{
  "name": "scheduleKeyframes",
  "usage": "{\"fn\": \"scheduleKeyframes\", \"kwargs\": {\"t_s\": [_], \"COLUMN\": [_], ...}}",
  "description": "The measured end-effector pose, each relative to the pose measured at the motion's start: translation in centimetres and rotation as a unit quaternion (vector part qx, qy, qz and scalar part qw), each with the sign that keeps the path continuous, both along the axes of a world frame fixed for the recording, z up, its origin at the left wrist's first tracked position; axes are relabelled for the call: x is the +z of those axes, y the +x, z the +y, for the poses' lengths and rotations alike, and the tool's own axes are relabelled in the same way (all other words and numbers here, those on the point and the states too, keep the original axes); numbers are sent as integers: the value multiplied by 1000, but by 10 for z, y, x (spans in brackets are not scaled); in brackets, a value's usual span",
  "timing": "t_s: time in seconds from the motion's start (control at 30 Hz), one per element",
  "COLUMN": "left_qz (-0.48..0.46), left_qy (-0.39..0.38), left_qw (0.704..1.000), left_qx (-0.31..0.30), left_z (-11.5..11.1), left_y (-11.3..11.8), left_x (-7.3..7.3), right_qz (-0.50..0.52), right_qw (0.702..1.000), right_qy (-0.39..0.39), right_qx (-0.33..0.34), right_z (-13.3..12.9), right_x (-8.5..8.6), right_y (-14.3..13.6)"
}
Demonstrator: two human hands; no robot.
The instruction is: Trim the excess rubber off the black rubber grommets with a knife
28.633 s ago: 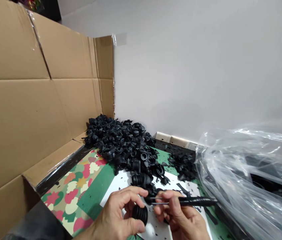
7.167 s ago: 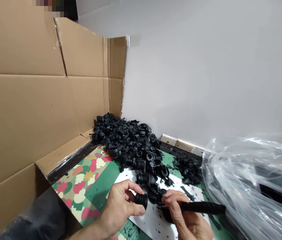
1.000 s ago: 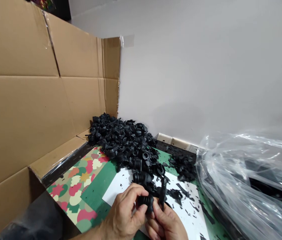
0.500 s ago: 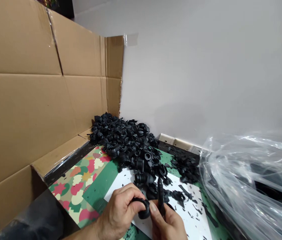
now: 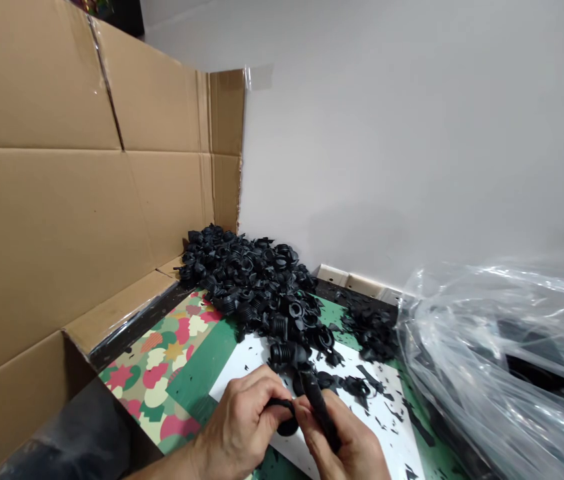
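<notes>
Low in the middle of the head view, my left hand [image 5: 247, 417] is closed on a small round black rubber part [image 5: 288, 427], pinched between thumb and fingers. My right hand [image 5: 345, 437] grips a slim black pen-like tool [image 5: 316, 399], slanting up and left. The thumb and fingertip of that hand meet the edge of the rubber part; whether the tool has a blade is hidden. Just beyond my hands lies a heap of ribbed black rubber parts [image 5: 257, 287]. Black trimmings are scattered over the white sheet [image 5: 387, 427] beneath my hands.
A tall cardboard wall [image 5: 162, 193] stands at the left. Clear plastic bagging [image 5: 462, 347] with dark contents bulges in from the right. A pile of black scraps [image 5: 375, 333] lies near the back wall. A patterned board [image 5: 155, 363] covers the left part of the table.
My right hand has turned and shifted slightly right, so the tool now leans further left. The rubber part has tilted in my left hand, and its ring shape shows less.
</notes>
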State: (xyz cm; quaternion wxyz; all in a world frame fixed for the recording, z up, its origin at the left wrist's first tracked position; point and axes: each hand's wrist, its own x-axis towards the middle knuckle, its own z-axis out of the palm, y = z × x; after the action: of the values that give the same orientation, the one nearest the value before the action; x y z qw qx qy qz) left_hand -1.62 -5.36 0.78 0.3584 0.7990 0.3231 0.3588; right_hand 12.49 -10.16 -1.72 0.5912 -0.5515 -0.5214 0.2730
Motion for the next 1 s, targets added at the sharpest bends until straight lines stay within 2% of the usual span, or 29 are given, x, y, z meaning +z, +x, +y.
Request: {"fn": "scheduleKeyframes", "kwargs": {"t_s": [0.13, 0.27, 0.37, 0.47, 0.53, 0.57, 0.63, 0.7, 0.77, 0.83, 0.9, 1.0], "left_qz": [8, 47, 109, 143, 147, 144, 127, 99, 64, 38, 25, 12], "left_qy": [18, 52, 79, 66, 48, 41, 34, 23, 1, -28, -53, -76], "left_qw": [1000, 998, 991, 987, 988, 988, 991, 995, 998, 998, 998, 996], "left_qx": [-7, -4, 6, 17, 24, 25, 20, 18, 22, 31, 37, 38], "left_z": [1, 0, 0, 0, 0, -1, -2, -2, -2, -2, -1, 0], "left_y": [0, -2, -2, -2, -1, -1, -2, -2, -3, -3, -2, 0], "left_x": [-4, -4, 0, 3, 3, 3, 2, 2, 3, 4, 5, 6], "right_qz": [-60, -203, -348, -504, -562, -570, -545, -461, -315, -156, -43, 32], "right_qw": [998, 979, 936, 862, 824, 820, 837, 885, 940, 975, 984, 984], "right_qy": [0, 27, 57, 62, 59, 55, 23, -41, -110, -155, -172, -164], "right_qx": [2, 13, 22, -2, -23, -28, -37, -57, -70, -42, 11, 67], "right_z": [2, 4, 5, 4, 3, 3, 4, 5, 5, 6, 5, 4], "right_x": [-1, -4, -5, -4, -4, -4, -4, -2, 2, 8, 15, 19], "right_y": [3, 12, 16, 13, 10, 9, 10, 14, 20, 24, 24, 19]}}
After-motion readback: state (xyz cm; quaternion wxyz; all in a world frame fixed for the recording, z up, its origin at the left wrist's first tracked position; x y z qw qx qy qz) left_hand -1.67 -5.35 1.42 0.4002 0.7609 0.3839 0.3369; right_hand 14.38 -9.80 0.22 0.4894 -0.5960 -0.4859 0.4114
